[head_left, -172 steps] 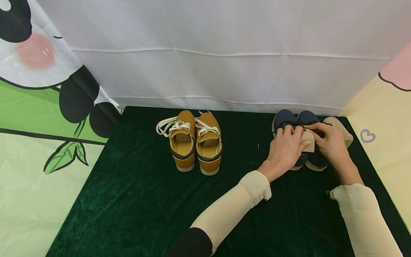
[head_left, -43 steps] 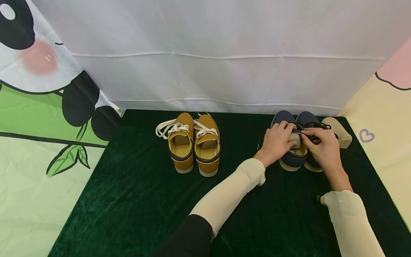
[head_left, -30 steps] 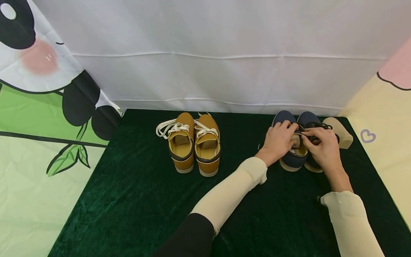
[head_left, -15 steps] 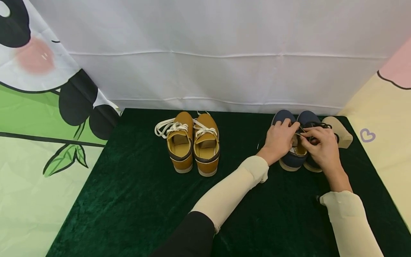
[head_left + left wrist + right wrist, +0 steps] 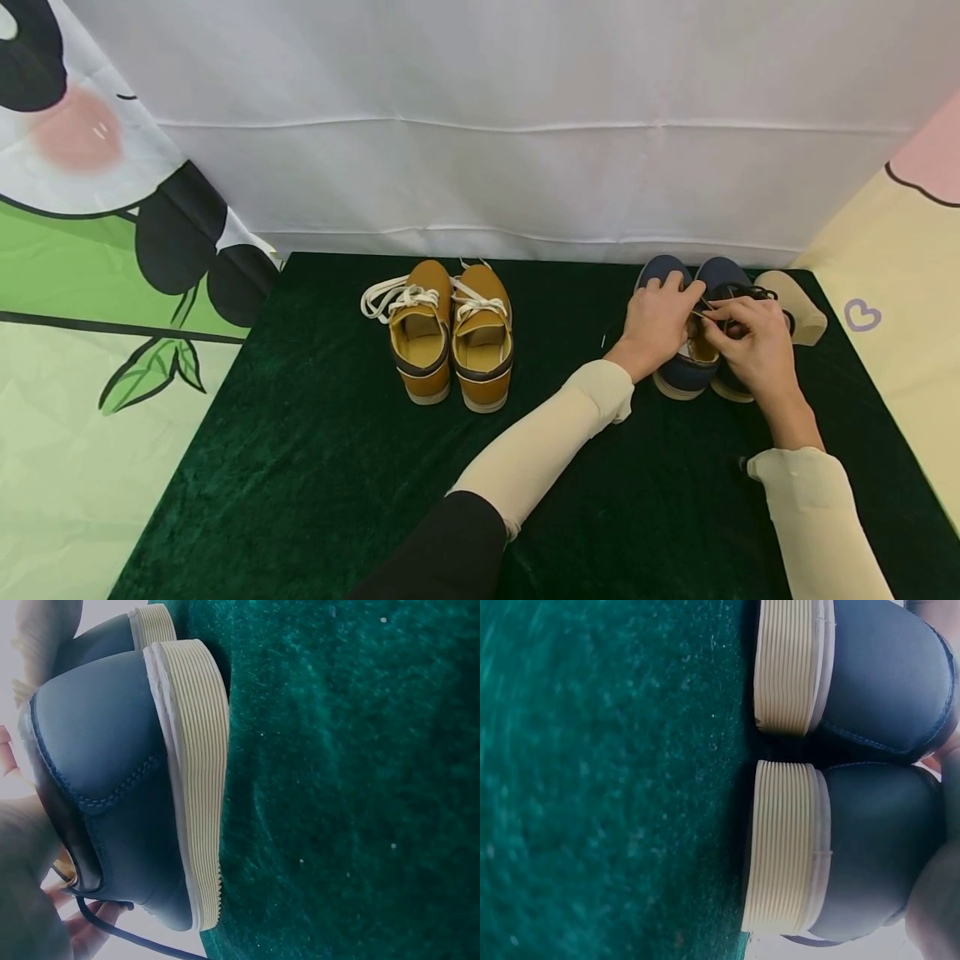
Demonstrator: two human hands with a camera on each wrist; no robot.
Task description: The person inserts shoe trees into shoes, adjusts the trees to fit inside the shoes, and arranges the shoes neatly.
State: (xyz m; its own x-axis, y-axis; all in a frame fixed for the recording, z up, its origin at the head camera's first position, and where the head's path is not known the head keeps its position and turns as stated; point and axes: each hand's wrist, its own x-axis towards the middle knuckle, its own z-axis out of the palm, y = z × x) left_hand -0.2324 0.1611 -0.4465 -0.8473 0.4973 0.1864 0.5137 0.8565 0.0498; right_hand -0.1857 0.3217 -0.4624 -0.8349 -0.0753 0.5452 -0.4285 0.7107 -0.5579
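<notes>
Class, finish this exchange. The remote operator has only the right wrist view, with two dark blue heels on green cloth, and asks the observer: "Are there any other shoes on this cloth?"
Observer: Yes. The head view shows mustard shoes to the left of the blue pair.
Operator: And on the blue pair's other side?
Observer: A beige block with a rounded end lies to the right.
Operator: Over which blue shoe do the hands meet?
Observer: The left one: fingertips of the left hand and right hand are close together over its front.
</notes>
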